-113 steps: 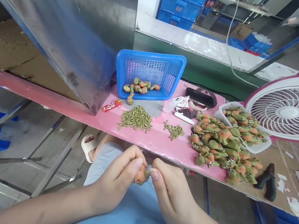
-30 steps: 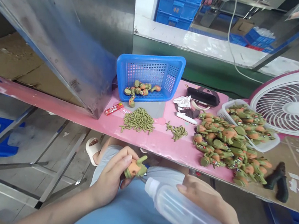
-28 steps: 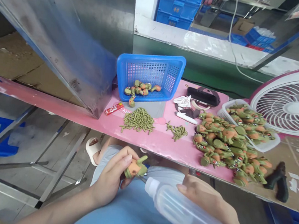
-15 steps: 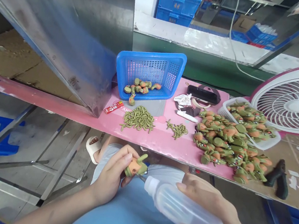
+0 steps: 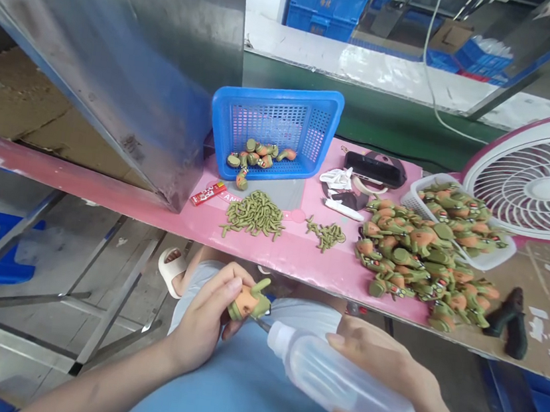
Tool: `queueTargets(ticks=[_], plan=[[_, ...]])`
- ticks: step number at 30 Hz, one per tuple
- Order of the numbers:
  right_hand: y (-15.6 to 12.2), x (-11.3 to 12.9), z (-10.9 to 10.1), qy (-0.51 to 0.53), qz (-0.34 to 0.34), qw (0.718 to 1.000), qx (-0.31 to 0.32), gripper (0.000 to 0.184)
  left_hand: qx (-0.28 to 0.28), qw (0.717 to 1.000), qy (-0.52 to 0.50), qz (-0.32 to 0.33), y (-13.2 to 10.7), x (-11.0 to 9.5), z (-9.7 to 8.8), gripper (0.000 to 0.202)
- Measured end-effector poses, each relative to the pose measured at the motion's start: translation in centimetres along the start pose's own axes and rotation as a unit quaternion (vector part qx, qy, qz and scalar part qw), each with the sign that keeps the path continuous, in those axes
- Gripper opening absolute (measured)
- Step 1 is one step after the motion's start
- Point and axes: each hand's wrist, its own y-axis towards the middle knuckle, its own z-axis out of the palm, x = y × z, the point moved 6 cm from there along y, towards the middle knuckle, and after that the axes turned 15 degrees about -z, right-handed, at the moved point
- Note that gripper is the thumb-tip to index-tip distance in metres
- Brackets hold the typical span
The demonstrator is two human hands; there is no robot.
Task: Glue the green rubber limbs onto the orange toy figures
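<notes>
My left hand (image 5: 203,321) is closed round a small orange and green toy figure (image 5: 250,301), held over my lap. My right hand (image 5: 397,388) grips a translucent squeeze bottle (image 5: 333,383); its thin nozzle touches the figure's underside. On the pink shelf (image 5: 294,252) lie a big heap of green arm pieces (image 5: 254,213) and a smaller heap (image 5: 326,234). To the right is a pile of the same figures (image 5: 419,260).
A blue basket (image 5: 274,129) at the back of the shelf holds several figures. A white basket (image 5: 494,256) holds more beside a pink and white fan (image 5: 538,185). A slanted metal panel (image 5: 122,60) stands left. A black tool (image 5: 506,321) lies far right.
3.8 s ago both hands pinched the figure together. Since then my right hand has taken up the squeeze bottle, and its nozzle stays on the figure over the last second.
</notes>
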Motion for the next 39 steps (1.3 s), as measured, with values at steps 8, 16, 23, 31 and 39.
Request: queueTargets(ticks=[8,16,23,31,39], plan=[[-1.4,0.0,-0.1,0.005,0.04,0.998,-0.045,0.022,0.0,1.0,-0.01,-0.002,0.0,-0.2,0.2,0.024],[-0.3,-0.1,-0.3,-0.015,0.026,0.999,-0.035,0.018,-0.003,1.0,-0.017,-0.007,0.4,0.0,0.3,0.024],[-0.8,-0.2,-0.5,-0.031,0.042,0.997,-0.065,0.018,-0.001,1.0,0.007,-0.012,0.3,-0.1,0.3,0.024],[-0.2,-0.3,-0.4,-0.018,0.034,0.998,-0.042,0.019,0.013,1.0,0.018,-0.008,0.3,0.1,0.2,0.025],[-1.0,-0.1,0.1,-0.007,0.062,0.997,-0.042,0.017,0.0,0.999,0.037,-0.001,0.2,0.0,0.1,0.024]])
